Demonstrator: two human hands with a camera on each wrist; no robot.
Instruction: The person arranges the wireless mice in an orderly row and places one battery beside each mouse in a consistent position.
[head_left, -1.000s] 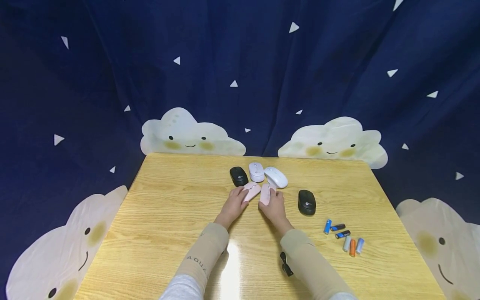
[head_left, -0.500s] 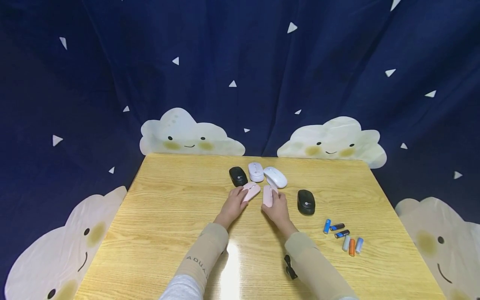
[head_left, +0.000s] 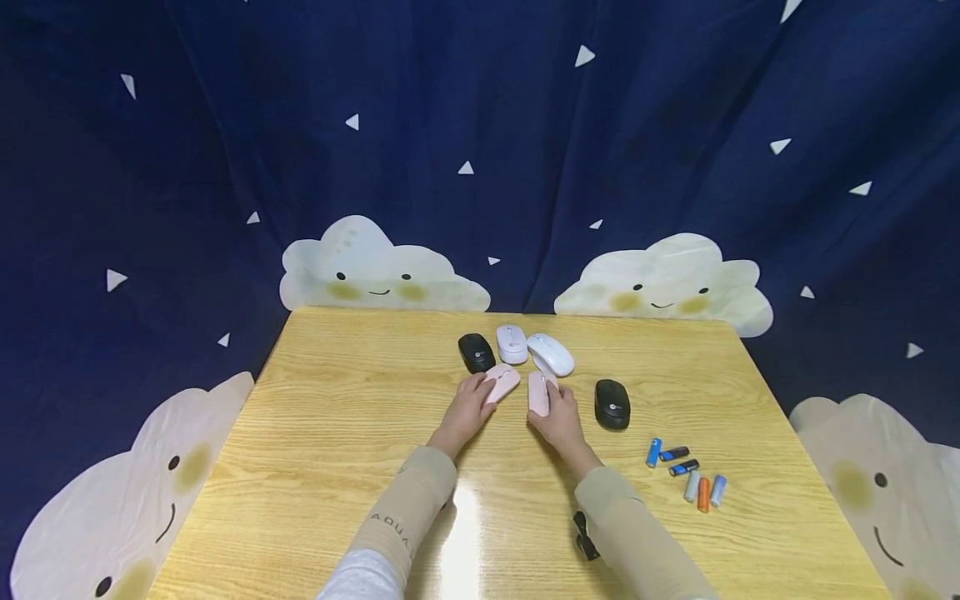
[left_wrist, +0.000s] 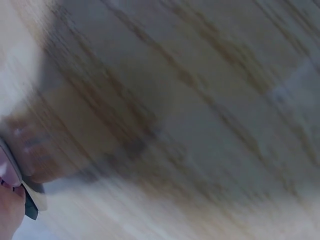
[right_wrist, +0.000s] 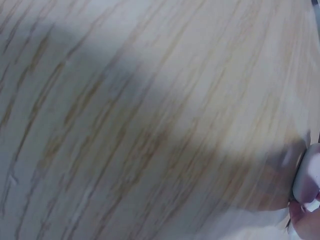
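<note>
Wood tabletop [head_left: 337, 400]. My left hand [head_left: 463, 410] grips the left pink mouse [head_left: 505, 381], my right hand [head_left: 559, 418] the right pink mouse [head_left: 537, 395]; both mid-width, towards the far edge. Exact fingertip contact unclear, wrist views murky. Nearer that edge: far black mouse [head_left: 476, 352], white mouse [head_left: 551, 355], lilac mouse [head_left: 512, 344]. Towards right edge: near black mouse [head_left: 613, 405], then six batteries [head_left: 703, 495].

Wood-grain table [head_left: 510, 467]; on it, six mice [head_left: 551, 354], six batteries [head_left: 685, 468].
</note>
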